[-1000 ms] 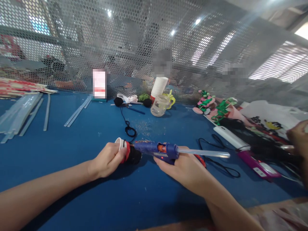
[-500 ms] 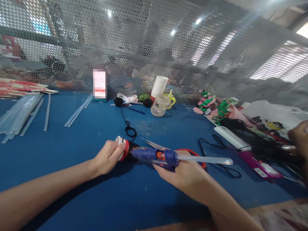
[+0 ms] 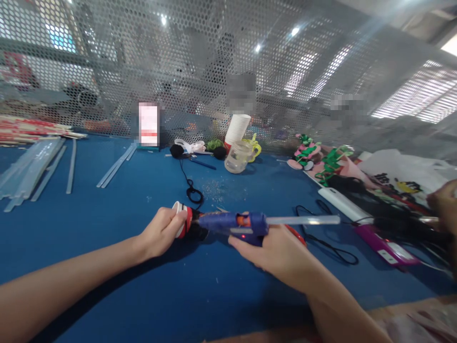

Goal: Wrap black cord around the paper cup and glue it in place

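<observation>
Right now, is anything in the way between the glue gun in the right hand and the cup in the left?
Nothing visible is. The glue gun in the right hand has its nozzle right by the black part of the cup in the left hand. The scissors, partly hidden, aren't between them.

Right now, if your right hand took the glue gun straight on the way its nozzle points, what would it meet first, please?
The right hand would probably bring the glue gun against the cup's black end first; whether they already touch is unclear.
</observation>
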Demonstrator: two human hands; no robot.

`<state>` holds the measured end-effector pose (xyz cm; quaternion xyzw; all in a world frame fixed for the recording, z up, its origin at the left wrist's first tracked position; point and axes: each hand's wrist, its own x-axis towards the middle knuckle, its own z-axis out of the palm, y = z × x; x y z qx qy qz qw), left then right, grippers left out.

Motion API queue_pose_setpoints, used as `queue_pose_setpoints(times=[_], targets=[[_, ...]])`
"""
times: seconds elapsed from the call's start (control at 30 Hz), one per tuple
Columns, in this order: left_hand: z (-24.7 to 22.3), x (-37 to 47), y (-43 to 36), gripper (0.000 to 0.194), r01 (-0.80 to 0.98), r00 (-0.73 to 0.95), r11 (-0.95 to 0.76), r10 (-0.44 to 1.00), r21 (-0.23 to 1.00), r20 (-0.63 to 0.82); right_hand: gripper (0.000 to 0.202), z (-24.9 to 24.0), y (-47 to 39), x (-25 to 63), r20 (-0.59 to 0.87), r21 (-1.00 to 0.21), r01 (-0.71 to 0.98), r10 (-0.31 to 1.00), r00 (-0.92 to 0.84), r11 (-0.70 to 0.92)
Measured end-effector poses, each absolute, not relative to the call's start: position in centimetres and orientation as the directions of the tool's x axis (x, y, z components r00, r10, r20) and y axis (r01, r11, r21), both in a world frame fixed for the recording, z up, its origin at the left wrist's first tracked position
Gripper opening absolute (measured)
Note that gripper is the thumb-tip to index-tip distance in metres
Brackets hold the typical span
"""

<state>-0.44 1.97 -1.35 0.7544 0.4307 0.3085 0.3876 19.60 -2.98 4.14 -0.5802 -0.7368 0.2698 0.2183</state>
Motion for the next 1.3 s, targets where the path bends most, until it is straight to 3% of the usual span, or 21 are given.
queue_pose_setpoints(times=[0.1,0.23,0.43,0.6,0.73,0.87,1.0,1.07,1.2,1.3], targets=[[-1.4,-0.5,2.0,0.039,0.427,0.453,-0.396,0.872,0.813,0.187,0.016,4.2,-1.7,20.5,-0.070,-0.814,0.580,0.991,-0.110,0.006],[-1.5,-0.7,1.9,0.037,0.454,0.473,-0.489,0.840,0.745,0.263,0.025,3.0,1.3,22.1,0.093,-0.917,0.395,0.993,0.068,0.059],[-1.7,-1.1,1.9,0.034,0.495,0.518,-0.632,0.765,0.596,0.383,0.026,0.7,6.1,23.0,-0.055,-0.807,0.579,0.991,0.126,-0.118],[-1.5,-1.2,1.8,0.033,0.429,0.596,-0.768,0.636,0.475,0.490,0.028,-0.8,8.3,23.7,-0.069,-0.660,0.720,0.972,0.226,-0.214],[-1.2,-1.1,1.7,0.032,0.380,0.633,-0.823,0.564,0.422,0.530,0.019,0.1,7.7,22.9,0.047,-0.559,0.816,0.977,0.210,-0.148],[-1.1,-1.0,1.5,0.031,0.327,0.662,-0.865,0.497,0.381,0.561,0.032,1.9,5.3,19.7,0.048,-0.561,0.825,0.997,-0.053,0.071],[-1.0,-1.0,1.4,0.027,0.254,0.711,-0.916,0.395,0.312,0.581,0.047,2.3,3.4,16.2,-0.055,-0.709,0.668,0.927,-0.370,0.224],[-1.0,-0.9,1.3,0.026,0.236,0.736,-0.929,0.363,0.285,0.572,0.053,1.8,3.1,15.2,-0.120,-0.826,0.537,0.879,-0.462,0.169],[-0.8,-0.8,1.2,0.026,0.218,0.764,-0.937,0.338,0.274,0.550,0.037,0.8,2.9,14.4,-0.119,-0.967,0.253,0.883,-0.455,0.000],[-0.6,-0.8,1.1,0.026,0.208,0.765,-0.908,0.382,0.364,0.517,0.020,0.4,2.9,14.5,-0.028,-0.998,0.059,0.939,-0.343,-0.009]])
